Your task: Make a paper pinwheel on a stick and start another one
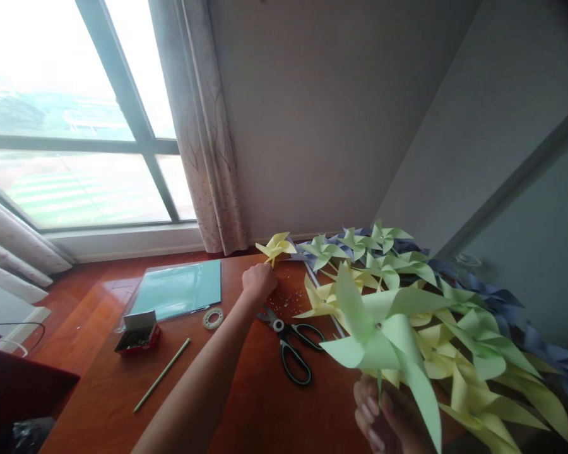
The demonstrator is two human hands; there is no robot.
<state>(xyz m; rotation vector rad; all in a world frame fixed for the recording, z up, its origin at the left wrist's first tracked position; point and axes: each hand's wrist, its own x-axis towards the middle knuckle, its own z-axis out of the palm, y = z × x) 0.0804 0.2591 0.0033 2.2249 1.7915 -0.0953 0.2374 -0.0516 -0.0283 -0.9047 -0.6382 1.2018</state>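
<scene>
My right hand (381,413) is at the lower right, its fingers closed round the stick of a light green paper pinwheel (373,343), which faces me and has a pin at its centre. Stretched out to the far edge of the table, my left hand (260,282) is closed in a fist on the stick of a yellow pinwheel (275,246). Scissors (288,343) with black and grey handles lie just below that hand, their blades partly behind my wrist. Small paper scraps (291,302) are scattered beside them.
Several yellow, green and blue pinwheels (478,340) are heaped along the right side of the table (260,410). On the left lie teal paper sheets (182,287), a tape roll (213,318), a red box (138,332) of small pins and a pale green stick (161,375).
</scene>
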